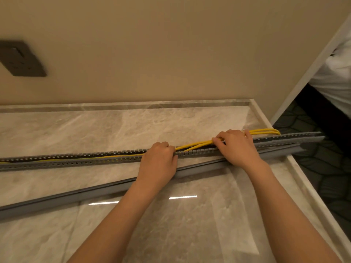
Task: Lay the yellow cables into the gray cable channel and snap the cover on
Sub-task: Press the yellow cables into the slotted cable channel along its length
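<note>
Where channel lay: gray cable channel (76, 159) ran L-R across the far part of the marble table (95, 126), slotted walls up, open on top; its R end stuck out past the table edge.
Yellow cables (195, 144): L of the L hand they lay down inside the channel; btwn the two hands they rose out of it at a slant up to the R hand; past that hand they came out as a loop on the far side of the channel, near the table's R edge.
L hand (157, 164): sat on the channel approx mid-length, palm down; fingers (167, 146) curled over the top, thumb against the near wall, gripping the channel. Couldn't tell if the fingertips touched the cables.
R hand (237, 147): further R, over the channel; fingers (218, 141) curled round the cable bundle, pinching it just above the channel.
Cover (76, 196): long gray strip, flat on the table on the near side, not on the channel; lay at a slant, R end just beside the channel, L end well apart from it. Both forearms crossed above it.
Wall (152, 44): beige, behind the table, w/ a dark socket plate (20, 59) at L.
R side: patterned carpet (322, 168) below the table edge; white bedding (340, 73) at top R.
</note>
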### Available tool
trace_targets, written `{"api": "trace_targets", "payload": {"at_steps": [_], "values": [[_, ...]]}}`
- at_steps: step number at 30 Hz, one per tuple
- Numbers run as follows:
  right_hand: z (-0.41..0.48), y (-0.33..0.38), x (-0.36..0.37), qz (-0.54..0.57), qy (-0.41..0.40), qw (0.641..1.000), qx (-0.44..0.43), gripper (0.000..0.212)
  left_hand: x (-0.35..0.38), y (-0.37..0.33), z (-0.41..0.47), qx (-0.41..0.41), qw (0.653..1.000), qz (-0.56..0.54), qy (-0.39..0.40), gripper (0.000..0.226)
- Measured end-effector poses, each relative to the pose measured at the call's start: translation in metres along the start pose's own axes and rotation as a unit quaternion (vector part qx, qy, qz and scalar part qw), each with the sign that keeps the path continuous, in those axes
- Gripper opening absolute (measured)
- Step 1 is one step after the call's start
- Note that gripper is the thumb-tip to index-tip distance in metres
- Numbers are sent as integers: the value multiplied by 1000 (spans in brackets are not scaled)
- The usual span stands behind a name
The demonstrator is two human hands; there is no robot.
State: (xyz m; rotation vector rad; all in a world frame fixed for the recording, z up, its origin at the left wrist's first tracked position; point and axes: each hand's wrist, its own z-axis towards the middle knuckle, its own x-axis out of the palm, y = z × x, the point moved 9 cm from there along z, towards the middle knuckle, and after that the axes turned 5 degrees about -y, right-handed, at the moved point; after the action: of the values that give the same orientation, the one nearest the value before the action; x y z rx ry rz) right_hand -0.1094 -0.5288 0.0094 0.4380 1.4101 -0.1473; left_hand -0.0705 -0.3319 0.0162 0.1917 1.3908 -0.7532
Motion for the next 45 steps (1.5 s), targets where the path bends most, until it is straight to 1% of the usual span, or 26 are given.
{"api": "trace_targets", "payload": {"at_steps": [2, 4, 8, 10, 15, 22, 26, 28, 32, 34, 37, 41, 45], "values": [[3, -3, -1, 10, 11, 1000, 11, 31, 2, 1, 1, 1, 1000, 6, 16, 27], [6, -2, -5, 41, 1, 999, 13, 25, 2, 0, 0, 9, 1000, 18, 21, 28], [5, -2, -19, 111, -49, 993, 7, 15, 2, -4, -6, 40, 997, 62, 9, 28], [2, -2, -28, 139, -83, 987, 8, 13, 3, -5, -8, 46, 996, 70, 6, 28], [-15, -4, -35, 162, -150, 975, 13, 11, 6, -6, -11, 51, 997, 61, 8, 32], [-29, -11, -26, 191, -189, 962, 55, 8, 5, -6, -11, 54, 997, 56, 9, 31], [-29, -5, -20, 210, -189, 958, 48, 7, 3, -6, -9, 57, 996, 66, 7, 31], [-31, -4, -18, 222, -196, 954, 48, 10, 2, -7, -9, 56, 996, 73, 4, 29], [-38, 5, -10, 173, -195, 965, 17, 20, -1, -17, -6, 67, 995, 78, -7, 28], [-41, 10, -8, 145, -194, 970, -6, 24, 1, -28, -5, 84, 994, 67, 1, 31], [-43, 13, 0, 111, -155, 981, -29, 31, 9, -47, -6, 106, 993, 50, 12, 34], [-44, 14, 9, 69, -107, 990, -64, 40, 22, -71, -1, 117, 992, 35, 23, 38], [-41, 15, 11, 70, -81, 990, -93, 44, 30, -83, 5, 84, 996, 35, 26, 36]]}}
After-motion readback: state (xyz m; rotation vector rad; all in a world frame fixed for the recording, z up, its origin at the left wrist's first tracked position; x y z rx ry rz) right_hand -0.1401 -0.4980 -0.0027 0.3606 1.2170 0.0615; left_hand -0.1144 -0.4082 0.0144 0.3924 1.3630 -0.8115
